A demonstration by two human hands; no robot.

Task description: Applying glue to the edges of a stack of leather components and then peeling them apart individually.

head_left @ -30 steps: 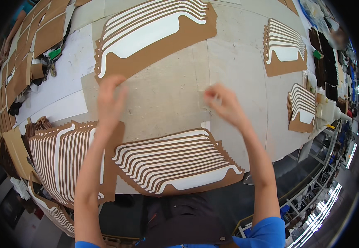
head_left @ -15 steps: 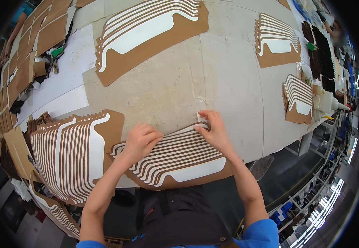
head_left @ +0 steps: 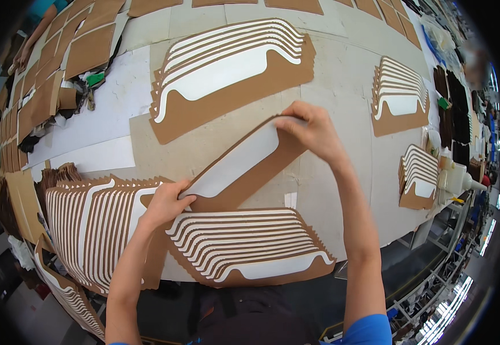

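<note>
Both hands grip one brown piece (head_left: 250, 178) with a long white shape on it, raised at a slant above the table's middle. My left hand (head_left: 166, 202) pinches its lower left end; my right hand (head_left: 313, 129) holds its upper right end, thumb on the white part. Beneath my hands, at the near edge, lies a fanned stack (head_left: 270, 267) of similar brown-and-white pieces. A denser fanned stack (head_left: 83, 230) is beside my left forearm. Beyond the held piece lies another stack (head_left: 215, 69).
Two smaller stacks (head_left: 393, 103) lie on the right, near white plastic bottles (head_left: 457, 181) and dark strips. Brown panels (head_left: 89, 49) cover the far left and back of the table (head_left: 353, 172). A co-worker's arm (head_left: 40, 31) shows at upper left. A metal rack is at lower right.
My hands went down to the near stack's top edge, then lifted a piece off it and raised it away from me, the right end higher.
</note>
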